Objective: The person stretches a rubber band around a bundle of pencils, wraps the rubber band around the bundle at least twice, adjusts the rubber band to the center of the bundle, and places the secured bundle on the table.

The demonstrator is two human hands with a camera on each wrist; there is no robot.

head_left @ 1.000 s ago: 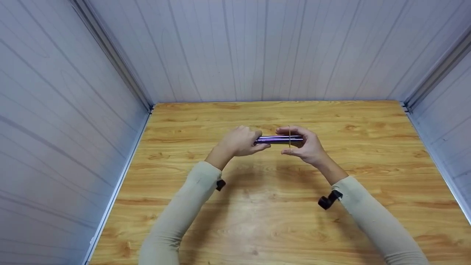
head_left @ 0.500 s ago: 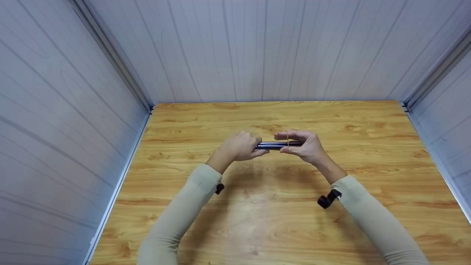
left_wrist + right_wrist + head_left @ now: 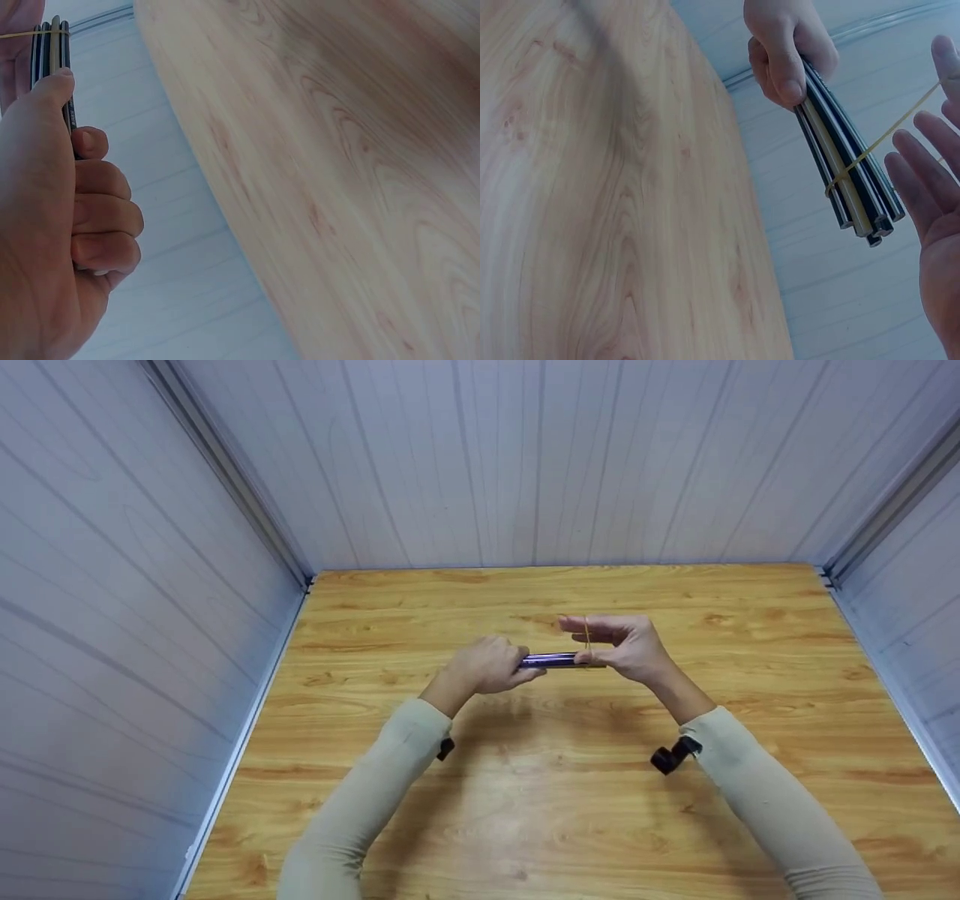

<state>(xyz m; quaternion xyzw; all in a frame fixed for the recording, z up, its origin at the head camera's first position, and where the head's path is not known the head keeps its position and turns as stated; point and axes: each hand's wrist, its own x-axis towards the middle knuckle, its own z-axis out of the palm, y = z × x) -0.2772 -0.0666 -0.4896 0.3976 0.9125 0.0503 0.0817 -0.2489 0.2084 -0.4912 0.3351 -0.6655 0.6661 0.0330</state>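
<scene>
My left hand (image 3: pixel 487 664) grips one end of a bundle of pencils (image 3: pixel 551 661), held level above the table. Most pencils are dark and glossy; one yellowish pencil (image 3: pixel 829 139) shows among them in the right wrist view. Their flat free ends point toward my right hand (image 3: pixel 628 645). A thin yellow rubber band (image 3: pixel 885 136) passes around the bundle near those ends and stretches to a raised finger of the right hand. The right fingers are extended and spread apart, not curled around the pencils. In the head view the right thumb overlaps the bundle; whether it touches is unclear.
A wood-grain tabletop (image 3: pixel 525 810) lies below both hands. Pale panelled walls (image 3: pixel 495 465) stand at the back and along the left and right sides. A small black camera mount (image 3: pixel 675 755) sits on the right cuff.
The right fingers have lifted away from the bundle, stretching the rubber band upward, and the pencil ends now show below them. The left hand and bundle have lowered slightly in the head view.
</scene>
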